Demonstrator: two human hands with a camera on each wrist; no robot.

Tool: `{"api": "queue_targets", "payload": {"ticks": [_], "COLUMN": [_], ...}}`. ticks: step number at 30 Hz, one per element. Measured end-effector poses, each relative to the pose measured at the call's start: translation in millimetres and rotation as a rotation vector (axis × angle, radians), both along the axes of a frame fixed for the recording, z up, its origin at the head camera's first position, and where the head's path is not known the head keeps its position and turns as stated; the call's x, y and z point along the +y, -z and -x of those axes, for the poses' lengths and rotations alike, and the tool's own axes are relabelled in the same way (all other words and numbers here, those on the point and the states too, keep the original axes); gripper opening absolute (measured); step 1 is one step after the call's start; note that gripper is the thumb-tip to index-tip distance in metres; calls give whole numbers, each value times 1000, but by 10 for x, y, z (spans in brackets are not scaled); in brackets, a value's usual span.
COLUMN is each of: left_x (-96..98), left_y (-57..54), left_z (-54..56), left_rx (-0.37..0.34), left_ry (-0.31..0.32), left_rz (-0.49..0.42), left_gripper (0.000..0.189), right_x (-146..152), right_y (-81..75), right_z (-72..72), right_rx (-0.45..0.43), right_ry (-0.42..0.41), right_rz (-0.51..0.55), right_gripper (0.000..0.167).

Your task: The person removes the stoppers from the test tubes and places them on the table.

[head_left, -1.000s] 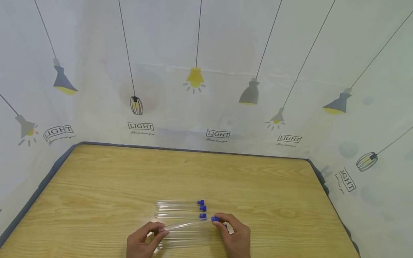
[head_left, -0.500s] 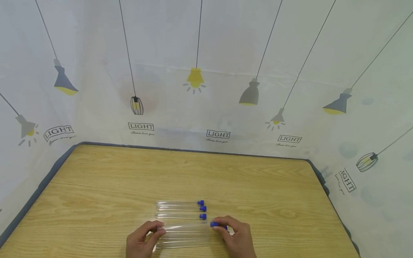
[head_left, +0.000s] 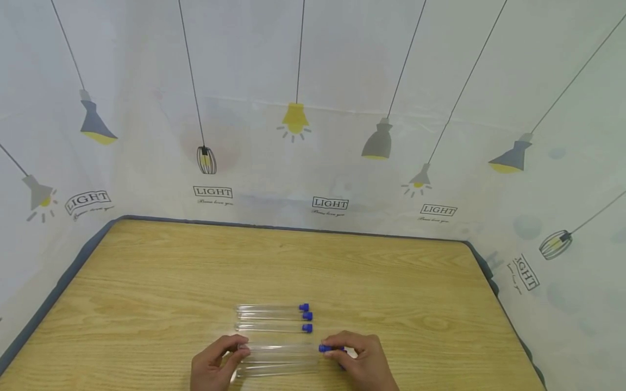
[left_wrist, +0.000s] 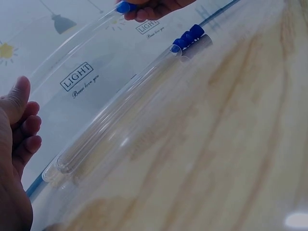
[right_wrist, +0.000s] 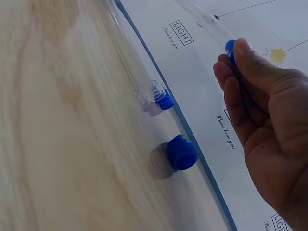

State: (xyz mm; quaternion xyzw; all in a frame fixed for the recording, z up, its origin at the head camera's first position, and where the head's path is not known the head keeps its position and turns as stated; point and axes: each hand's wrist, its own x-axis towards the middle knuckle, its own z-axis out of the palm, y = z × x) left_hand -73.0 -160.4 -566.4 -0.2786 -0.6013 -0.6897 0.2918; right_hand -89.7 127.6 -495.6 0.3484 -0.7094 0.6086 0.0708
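Note:
Between my two hands, a clear test tube (head_left: 281, 346) lies roughly level, held above the table. My left hand (head_left: 215, 361) pinches its rounded end between thumb and fingertips. At the other end, my right hand (head_left: 361, 358) pinches a blue cap (head_left: 324, 348), which sits at the tube's mouth; the left wrist view also shows the capped end (left_wrist: 126, 6). Beneath it, several uncapped tubes (head_left: 279, 370) rest side by side. A loose blue cap (right_wrist: 183, 153) lies on the table below my right hand, partly hidden by the fingers in the head view.
Three capped test tubes (head_left: 271, 327) lie in a row farther back, blue caps toward the right. They rest on a wood-grain table (head_left: 391, 282) with a dark edge. A pale wall covering (head_left: 259, 163) printed with lamps surrounds its back and sides.
My right hand has come down toward me with the capped end, so the tube went from slanting to roughly level. My left hand has shifted only slightly.

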Motion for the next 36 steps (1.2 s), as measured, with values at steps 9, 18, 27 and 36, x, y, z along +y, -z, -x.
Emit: {"api": "queue_targets", "payload": {"ticks": [9, 18, 27, 36], "left_x": [2, 2, 2, 7], "left_y": [4, 3, 3, -5], "left_z": [-1, -9, -4, 1], "left_rx": [13, -19, -26, -11], "left_ry": [40, 30, 28, 37], "left_rz": [-13, -4, 13, 11], "left_gripper": [29, 34, 35, 33], "right_x": [56, 100, 162, 156], "right_y": [4, 66, 244, 248], "right_z": [-4, 15, 30, 29], "right_rx": [-121, -152, -290, -326], "right_ry": [-73, -111, -121, -118], "right_rz": [-18, -26, -66, -72], "right_gripper": [18, 15, 14, 13]}}
